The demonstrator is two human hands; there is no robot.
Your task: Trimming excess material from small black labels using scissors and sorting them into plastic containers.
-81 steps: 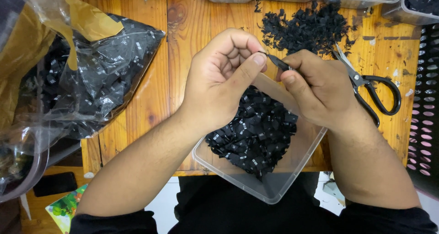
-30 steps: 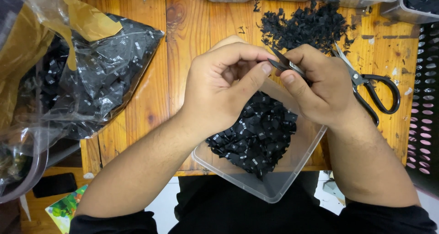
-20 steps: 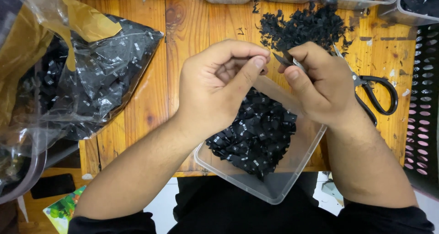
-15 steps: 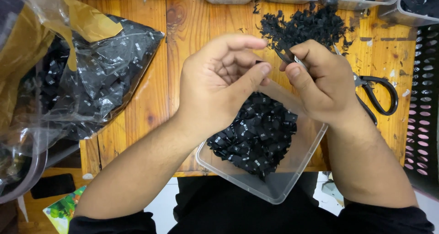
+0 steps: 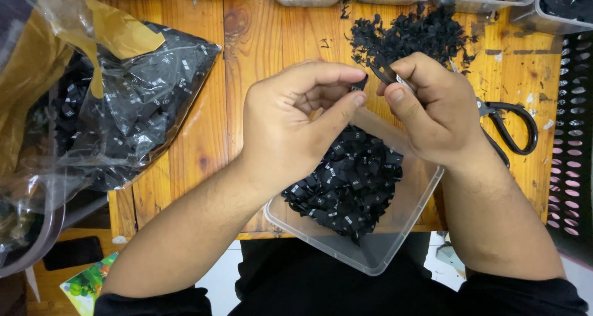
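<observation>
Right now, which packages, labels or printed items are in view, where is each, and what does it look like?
Clear plastic bag: left on table, crumpled, full of black labels.
Clear tub: table's near edge, rectangular, heaped with black labels bearing small white marks.
Small black label: pinched by the right hand, beside the left hand.
Colourful printed card: lower left.

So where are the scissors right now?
In the head view, the black scissors lie on the wooden table, just behind the right hand, beside the black scraps pile.

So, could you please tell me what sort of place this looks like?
Probably a small garment-label sorting bench: a clear plastic tray of small black woven labels, black-handled scissors on the wooden table, and a clear plastic bag holding more.
</observation>
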